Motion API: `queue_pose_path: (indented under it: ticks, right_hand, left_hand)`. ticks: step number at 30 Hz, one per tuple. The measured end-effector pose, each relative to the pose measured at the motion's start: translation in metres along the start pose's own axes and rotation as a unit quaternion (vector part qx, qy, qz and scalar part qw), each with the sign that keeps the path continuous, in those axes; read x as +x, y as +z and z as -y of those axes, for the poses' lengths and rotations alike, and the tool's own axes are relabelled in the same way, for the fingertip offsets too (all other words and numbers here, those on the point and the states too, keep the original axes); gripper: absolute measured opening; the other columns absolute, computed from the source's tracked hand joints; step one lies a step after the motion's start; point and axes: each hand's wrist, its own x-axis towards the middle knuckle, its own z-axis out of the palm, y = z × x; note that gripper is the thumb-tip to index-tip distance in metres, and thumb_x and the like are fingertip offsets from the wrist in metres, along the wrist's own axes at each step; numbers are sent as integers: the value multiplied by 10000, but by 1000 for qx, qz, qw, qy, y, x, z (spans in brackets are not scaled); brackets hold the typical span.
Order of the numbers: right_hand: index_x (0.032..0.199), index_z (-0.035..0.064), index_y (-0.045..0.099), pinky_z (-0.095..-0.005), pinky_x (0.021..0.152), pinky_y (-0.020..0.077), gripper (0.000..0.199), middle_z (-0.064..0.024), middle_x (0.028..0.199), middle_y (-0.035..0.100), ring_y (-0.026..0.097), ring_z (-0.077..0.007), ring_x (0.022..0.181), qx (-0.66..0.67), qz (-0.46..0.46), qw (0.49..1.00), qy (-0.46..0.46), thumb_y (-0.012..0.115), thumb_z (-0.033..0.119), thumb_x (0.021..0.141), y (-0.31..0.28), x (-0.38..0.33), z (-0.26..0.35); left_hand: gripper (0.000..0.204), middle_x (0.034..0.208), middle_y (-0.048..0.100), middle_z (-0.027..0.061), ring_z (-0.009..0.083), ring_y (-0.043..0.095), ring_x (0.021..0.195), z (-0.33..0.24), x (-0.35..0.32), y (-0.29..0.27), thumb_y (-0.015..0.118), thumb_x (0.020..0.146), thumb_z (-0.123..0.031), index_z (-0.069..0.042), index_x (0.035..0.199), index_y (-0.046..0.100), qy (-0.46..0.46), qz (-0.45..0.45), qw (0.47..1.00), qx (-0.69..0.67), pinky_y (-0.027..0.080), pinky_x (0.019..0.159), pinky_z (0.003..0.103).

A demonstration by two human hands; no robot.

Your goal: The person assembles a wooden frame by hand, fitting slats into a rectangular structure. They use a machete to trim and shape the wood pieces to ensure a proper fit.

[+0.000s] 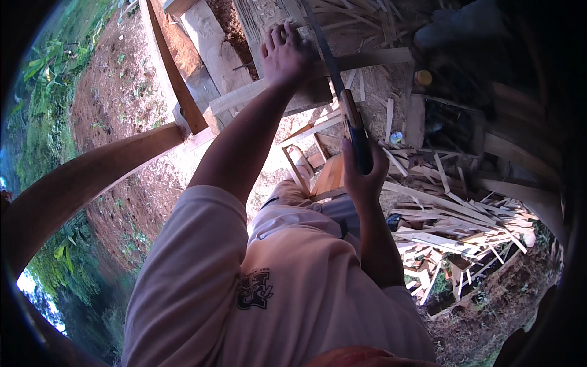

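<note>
My right hand [365,162] is closed round the dark grip of a hand saw [351,113], whose long narrow blade points away from me. The blade crosses a long wooden strip [373,59] just right of my left hand; I cannot tell how deep any cut is. My left hand [287,58] lies on top of the strip and a thick timber beam [260,21], fingers spread and palm down. Under my left wrist the strip runs on to the left, and its right end sticks out past the beam. Shadow hides part of the left hand's thumb side.
Many cut wood offcuts [452,226] lie piled at the right. A wooden frame [327,171] stands by my legs. Curved timber [104,162] reaches in from the left, beside bare soil and plants. A yellow-lidded container [422,77] sits in the shade at the right.
</note>
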Motion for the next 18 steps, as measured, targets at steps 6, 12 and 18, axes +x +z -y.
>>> queue_pose_path:
  ticks: [6,12,18]
  right_hand:
    - [862,37,653,-321,532,391,245,-49,614,554,517,-162,522,-67,48,995,52,789,227,933,-73,-108,-8]
    - [837,40,641,-354,530,414,223,-80,624,577,556,-203,521,-117,84,986,83,799,179,909,-106,-140,29]
    - [877,13,660,-338,537,430,190,-62,631,594,587,-189,541,-88,79,991,60,794,139,921,-88,-102,25]
  left_hand:
    - [668,1575,453,153,314,318,1539,1,-1,-1,448,1017,-489,-102,1561,430,8,-1,1000,19,251,1232,481]
    - [572,1558,477,123,301,351,1527,0,-2,1,491,1012,-510,-168,1471,507,7,-21,999,25,288,1213,476]
    - [628,1637,430,96,336,292,1570,0,-3,-5,498,1025,-448,-88,1540,491,31,27,999,-2,242,1240,570]
